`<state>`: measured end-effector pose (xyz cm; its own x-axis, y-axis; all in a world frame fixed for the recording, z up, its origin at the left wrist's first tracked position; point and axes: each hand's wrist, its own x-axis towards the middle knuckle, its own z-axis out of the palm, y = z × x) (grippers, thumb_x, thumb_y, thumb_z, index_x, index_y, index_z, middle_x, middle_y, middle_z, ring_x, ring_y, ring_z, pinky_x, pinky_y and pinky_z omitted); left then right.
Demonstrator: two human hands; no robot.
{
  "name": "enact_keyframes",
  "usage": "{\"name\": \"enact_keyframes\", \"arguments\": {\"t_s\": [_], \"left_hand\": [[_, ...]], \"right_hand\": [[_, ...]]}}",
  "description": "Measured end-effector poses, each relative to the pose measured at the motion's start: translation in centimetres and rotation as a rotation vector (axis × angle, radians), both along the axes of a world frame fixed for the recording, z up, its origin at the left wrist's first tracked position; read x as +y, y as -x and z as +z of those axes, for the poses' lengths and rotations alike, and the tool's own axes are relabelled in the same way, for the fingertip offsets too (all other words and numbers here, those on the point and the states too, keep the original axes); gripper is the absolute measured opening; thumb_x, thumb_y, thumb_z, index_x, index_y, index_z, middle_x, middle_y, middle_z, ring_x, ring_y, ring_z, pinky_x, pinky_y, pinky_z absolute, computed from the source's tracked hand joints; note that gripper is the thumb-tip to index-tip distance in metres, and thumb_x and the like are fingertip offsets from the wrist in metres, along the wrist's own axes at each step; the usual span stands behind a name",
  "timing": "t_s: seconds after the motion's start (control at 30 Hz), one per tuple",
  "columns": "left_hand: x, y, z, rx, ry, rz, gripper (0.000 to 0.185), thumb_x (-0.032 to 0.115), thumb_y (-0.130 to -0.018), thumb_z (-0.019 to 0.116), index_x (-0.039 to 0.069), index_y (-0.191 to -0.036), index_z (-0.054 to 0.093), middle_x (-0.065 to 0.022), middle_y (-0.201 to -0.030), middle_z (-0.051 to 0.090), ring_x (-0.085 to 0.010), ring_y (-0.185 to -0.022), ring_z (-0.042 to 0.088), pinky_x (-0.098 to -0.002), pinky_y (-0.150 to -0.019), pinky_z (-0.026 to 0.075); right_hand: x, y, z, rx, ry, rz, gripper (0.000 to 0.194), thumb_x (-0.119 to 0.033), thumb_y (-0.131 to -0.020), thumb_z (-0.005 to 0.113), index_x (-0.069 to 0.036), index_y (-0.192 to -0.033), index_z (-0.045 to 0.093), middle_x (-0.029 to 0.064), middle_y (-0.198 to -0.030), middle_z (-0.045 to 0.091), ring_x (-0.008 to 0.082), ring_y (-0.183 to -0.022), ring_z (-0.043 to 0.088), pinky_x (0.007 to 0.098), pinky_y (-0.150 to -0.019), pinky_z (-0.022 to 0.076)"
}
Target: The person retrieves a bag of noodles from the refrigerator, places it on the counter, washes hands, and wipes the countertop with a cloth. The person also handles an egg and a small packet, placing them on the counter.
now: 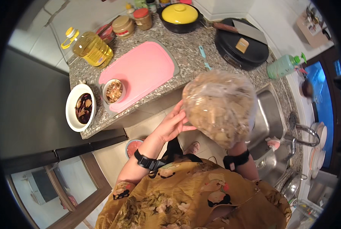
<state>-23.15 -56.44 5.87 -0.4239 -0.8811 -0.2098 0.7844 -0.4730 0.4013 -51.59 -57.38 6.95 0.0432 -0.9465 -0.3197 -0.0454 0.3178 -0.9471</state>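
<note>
A large, clear plastic bag of brownish food [220, 107] is held up in front of me, between the counter and the sink. My left hand [174, 123] touches its left side with the fingers spread; whether they grip it is unclear. The bag hides my right hand; only that wrist, in a black band, shows beneath it. To the left, a pink cutting board [141, 71] lies on the counter with a small bowl of chopped food [113, 91] on its near left corner. A white bowl with dark liquid and pieces [81, 107] stands at the counter's left end.
An oil bottle [93, 48], jars [123, 27] and a yellow-lidded pot [179, 15] stand along the back. A cleaver [250, 31] lies on a black round pan [233, 51]. A peeler [204, 57] lies nearby. The steel sink [269, 114] and a soap bottle [283, 67] are at right.
</note>
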Motion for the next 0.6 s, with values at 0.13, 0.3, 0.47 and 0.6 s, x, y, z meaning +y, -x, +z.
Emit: {"name": "enact_keyframes", "arguments": {"t_s": [0.13,0.3,0.47,0.6], "left_hand": [[0.9,-2.7,-1.3,-0.049,-0.098,0.228,0.076,0.014,-0.095,0.061,0.023,-0.155,0.014,-0.0048,-0.142,0.047,-0.0195,-0.115,0.061,-0.0401,-0.085,0.06],[-2.4,-8.2,-3.5,-0.28,-0.09,0.42,0.058,0.007,-0.092,0.06,0.013,-0.144,0.036,-0.0076,-0.132,0.055,-0.0226,-0.111,0.063,-0.0401,-0.085,0.059],[-7.9,-13.4,-5.9,-0.271,-0.098,0.603,0.051,0.007,-0.091,0.059,0.011,-0.139,0.042,-0.0077,-0.129,0.057,-0.0238,-0.111,0.061,-0.0436,-0.086,0.057],[-11.4,-15.1,-7.1,-0.258,-0.164,0.792,0.06,0.002,-0.089,0.061,0.018,-0.142,0.038,-0.0076,-0.13,0.055,-0.0237,-0.115,0.058,-0.046,-0.092,0.054]], "right_hand": [[-5.2,-7.6,-2.1,-0.254,-0.144,0.116,0.041,-0.029,-0.1,0.051,-0.004,-0.132,0.051,0.0156,-0.124,0.061,0.0313,-0.112,0.059,0.0438,-0.098,0.0469],[-12.8,-17.1,-4.1,-0.469,-0.273,0.189,0.042,-0.03,-0.1,0.05,-0.004,-0.133,0.051,0.0155,-0.124,0.061,0.031,-0.112,0.059,0.0439,-0.099,0.0468],[-21.2,-25.4,-6.5,-0.584,-0.358,0.204,0.042,-0.031,-0.101,0.049,-0.004,-0.133,0.05,0.0155,-0.124,0.061,0.0306,-0.112,0.059,0.0441,-0.099,0.0468],[-26.8,-29.0,-6.7,-0.605,-0.408,0.218,0.042,-0.032,-0.101,0.048,-0.004,-0.133,0.05,0.0154,-0.123,0.061,0.0304,-0.112,0.059,0.0442,-0.099,0.0467]]}}
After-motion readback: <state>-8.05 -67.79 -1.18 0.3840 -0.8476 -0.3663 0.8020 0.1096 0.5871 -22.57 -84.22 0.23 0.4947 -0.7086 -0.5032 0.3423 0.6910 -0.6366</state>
